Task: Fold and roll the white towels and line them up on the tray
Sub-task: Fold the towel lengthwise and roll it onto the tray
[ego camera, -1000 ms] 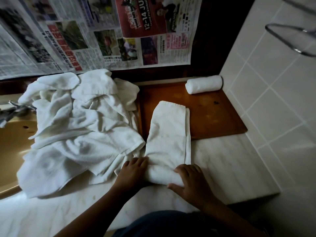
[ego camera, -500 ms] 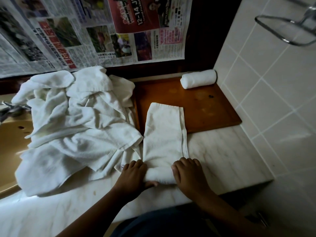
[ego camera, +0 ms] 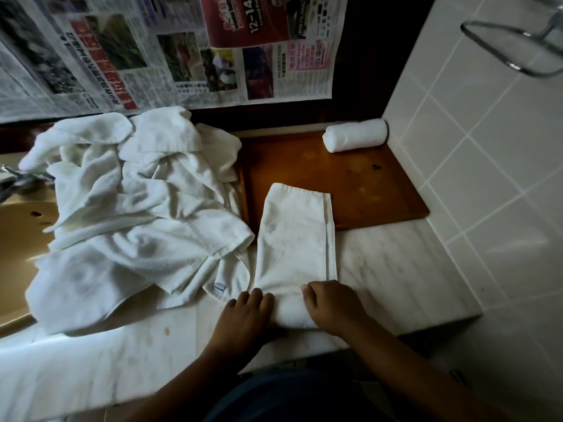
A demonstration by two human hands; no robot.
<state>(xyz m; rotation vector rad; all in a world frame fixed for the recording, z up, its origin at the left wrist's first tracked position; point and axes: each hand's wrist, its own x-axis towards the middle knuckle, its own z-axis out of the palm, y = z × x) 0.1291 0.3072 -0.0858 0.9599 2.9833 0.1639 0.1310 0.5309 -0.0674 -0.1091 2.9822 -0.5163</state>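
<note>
Head view:
- Folded towel [ego camera: 295,236]: long strip on marble counter [ego camera: 396,269], far end overlapping near edge of tray [ego camera: 380,193]. Near end wound into short roll.
- Left hand [ego camera: 243,318], right hand [ego camera: 332,306]: fingers curled over roll, one at each end, gripping it.
- Finished roll [ego camera: 355,135]: far right corner of tray.
- Loose pile [ego camera: 131,208]: left of tray.
- Handling, judged: terry light, soft, limp; roll likely loosens if released. Hold both ends, apply even pressure, keep edges aligned.

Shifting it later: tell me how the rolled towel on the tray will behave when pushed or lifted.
The rolled towel is a cylinder lying on its side, so it would probably roll. Soft cloth, likely light. Nothing binds it; it may unroll.
</note>
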